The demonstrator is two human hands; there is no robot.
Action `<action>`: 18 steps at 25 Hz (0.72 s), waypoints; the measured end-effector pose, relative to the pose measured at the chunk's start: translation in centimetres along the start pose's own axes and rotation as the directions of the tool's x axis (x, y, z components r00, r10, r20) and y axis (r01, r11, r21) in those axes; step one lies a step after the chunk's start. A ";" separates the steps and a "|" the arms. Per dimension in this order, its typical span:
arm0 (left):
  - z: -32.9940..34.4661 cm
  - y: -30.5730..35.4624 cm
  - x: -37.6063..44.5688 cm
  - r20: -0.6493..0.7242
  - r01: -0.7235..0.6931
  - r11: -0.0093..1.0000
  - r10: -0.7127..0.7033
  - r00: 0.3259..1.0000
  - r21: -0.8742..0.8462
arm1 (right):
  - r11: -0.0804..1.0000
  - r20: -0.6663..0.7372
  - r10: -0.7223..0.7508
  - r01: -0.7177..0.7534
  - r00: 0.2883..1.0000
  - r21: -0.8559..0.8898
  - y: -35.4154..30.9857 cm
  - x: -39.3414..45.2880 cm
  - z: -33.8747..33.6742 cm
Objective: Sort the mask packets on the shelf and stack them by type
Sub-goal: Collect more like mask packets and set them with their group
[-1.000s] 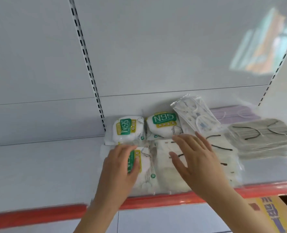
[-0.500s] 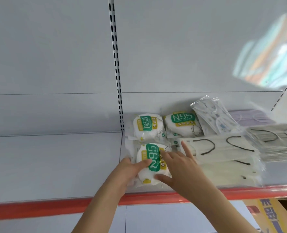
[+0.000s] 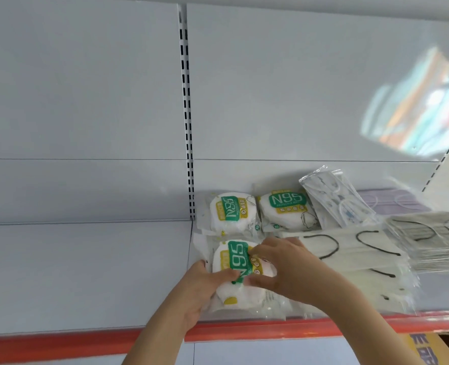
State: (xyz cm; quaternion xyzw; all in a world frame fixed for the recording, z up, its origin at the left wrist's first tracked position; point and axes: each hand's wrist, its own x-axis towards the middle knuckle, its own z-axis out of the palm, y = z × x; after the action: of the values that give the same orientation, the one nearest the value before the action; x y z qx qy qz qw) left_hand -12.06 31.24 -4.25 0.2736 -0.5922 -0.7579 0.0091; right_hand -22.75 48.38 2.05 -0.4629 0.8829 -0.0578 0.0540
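We see left hand and right hand gripping front N95 packet on shelf; two N95 packets behind; cream mask stack just right.

White N95 mask packets, clear wrap: green label, yellow band, white lettering. Cream flat-mask stack: black ear loops. Grey flat-mask stack: dark loops. Pale lilac mask pack: white loops. Leaning clear packet: white masks, blue print. Pale grey metal shelf: red-orange front strip.
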 end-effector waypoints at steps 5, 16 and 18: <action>-5.4 4.0 -4.2 0.085 -0.302 0.879 0.291 0.953 0.369 | 0.961 -0.138 -0.102 0.134 0.985 0.243 -1.6 3.0 -1.8; -8.8 0.3 -3.1 0.091 -0.465 0.883 0.460 0.883 0.057 | 0.375 -0.139 0.132 0.080 0.982 0.924 -6.1 3.2 5.1; -7.2 -0.4 -3.2 0.089 -0.428 0.902 0.432 0.897 -0.063 | 0.345 -0.144 0.098 0.102 0.985 0.933 -6.8 3.7 4.8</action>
State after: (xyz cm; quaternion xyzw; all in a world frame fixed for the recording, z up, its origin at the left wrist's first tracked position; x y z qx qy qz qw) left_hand -6.18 26.00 -4.42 0.0972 -0.6216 -0.7623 0.1520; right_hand -18.61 41.22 -1.83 -0.3424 0.6909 -0.5931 0.2316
